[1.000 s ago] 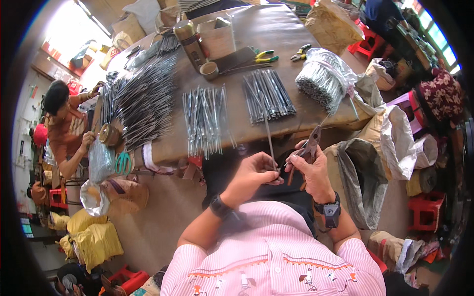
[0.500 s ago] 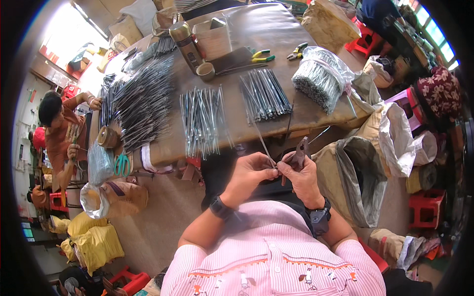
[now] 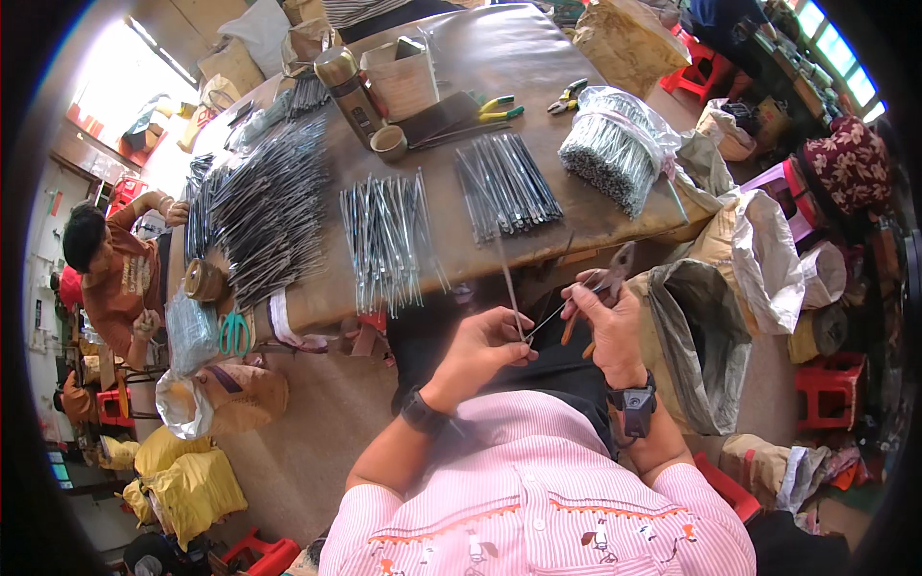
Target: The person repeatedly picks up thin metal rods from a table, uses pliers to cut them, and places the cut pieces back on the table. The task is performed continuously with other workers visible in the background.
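Observation:
My left hand (image 3: 478,353) is closed in a pinch on a thin grey metal strip (image 3: 511,288), which points up toward the table edge. In my right hand (image 3: 615,331) is a pair of pliers (image 3: 620,261), jaws up and to the right, orange handles below the fingers. A second thin strip (image 3: 547,321) slants from my left fingertips to my right fingers; its far end is hard to make out. Just ahead on the table lie a loose row of shiny metal strips (image 3: 389,240) and a neater row of darker strips (image 3: 507,187).
A big pile of dark strips (image 3: 269,211) covers the table's left, with teal scissors (image 3: 233,334) at the edge. A plastic-wrapped bundle (image 3: 615,149), yellow-handled pliers (image 3: 569,96) and a flask (image 3: 348,91) stand farther back. An open sack (image 3: 696,336) is at right; a co-worker (image 3: 120,259) sits left.
My hands have moved apart: the right one, with the pliers, has shifted right and up. The slanting strip between them now shows. The co-worker's lower hand has dropped.

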A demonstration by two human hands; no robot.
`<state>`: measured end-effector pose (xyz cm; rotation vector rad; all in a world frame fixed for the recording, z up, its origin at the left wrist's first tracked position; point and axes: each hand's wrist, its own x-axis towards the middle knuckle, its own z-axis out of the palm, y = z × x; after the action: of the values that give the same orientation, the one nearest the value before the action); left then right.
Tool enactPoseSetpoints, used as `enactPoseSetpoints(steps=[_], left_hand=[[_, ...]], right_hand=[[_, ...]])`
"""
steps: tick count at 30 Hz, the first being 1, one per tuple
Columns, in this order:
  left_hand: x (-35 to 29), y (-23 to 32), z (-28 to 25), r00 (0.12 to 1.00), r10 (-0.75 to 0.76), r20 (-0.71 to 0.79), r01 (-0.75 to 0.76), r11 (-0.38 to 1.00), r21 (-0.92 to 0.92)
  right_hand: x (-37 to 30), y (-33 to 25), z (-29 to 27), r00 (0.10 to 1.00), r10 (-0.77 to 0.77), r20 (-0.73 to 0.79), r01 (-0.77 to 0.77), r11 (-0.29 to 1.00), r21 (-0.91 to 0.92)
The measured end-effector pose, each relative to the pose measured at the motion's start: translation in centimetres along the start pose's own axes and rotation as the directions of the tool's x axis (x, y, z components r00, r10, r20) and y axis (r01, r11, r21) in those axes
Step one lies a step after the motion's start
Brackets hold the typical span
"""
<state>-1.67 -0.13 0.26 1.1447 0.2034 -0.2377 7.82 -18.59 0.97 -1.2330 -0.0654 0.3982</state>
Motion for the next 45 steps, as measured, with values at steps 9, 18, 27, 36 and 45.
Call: enactPoseSetpoints(steps=[9,18,27,36,45], left_hand=[[-0.4,1.6,0.8,0.983,-0.156,0.098,0.156,0.988,0.011],[0.0,2.1,2.0,0.966,-0.234,0.11,0.259,0.873,-0.414],[1.6,-0.8,1.9,0.974,-0.221,-0.043,0.194,0.922,-0.336],[1.1,-0.5,1.4,0.983,0.019,-0.185,-0.009,0.998,0.057],[0.9,0.5,2.7,0.904,0.412,-0.118,-0.281,0.778,0.563]], right_hand=[[0.2,0.8,-0.6,0.984,0.142,0.106,-0.145,0.989,0.017],[-0.2,-0.2,0.5,0.985,0.111,0.132,-0.101,0.992,-0.077],[-0.7,0.4,-0.1,0.988,0.099,0.12,-0.091,0.993,-0.07],[-0.5,3.6,-4.5,0.809,0.484,0.334,-0.572,0.516,0.637],[-3.1,2.5,-4.7,0.767,0.504,0.397,-0.483,0.861,-0.158]])
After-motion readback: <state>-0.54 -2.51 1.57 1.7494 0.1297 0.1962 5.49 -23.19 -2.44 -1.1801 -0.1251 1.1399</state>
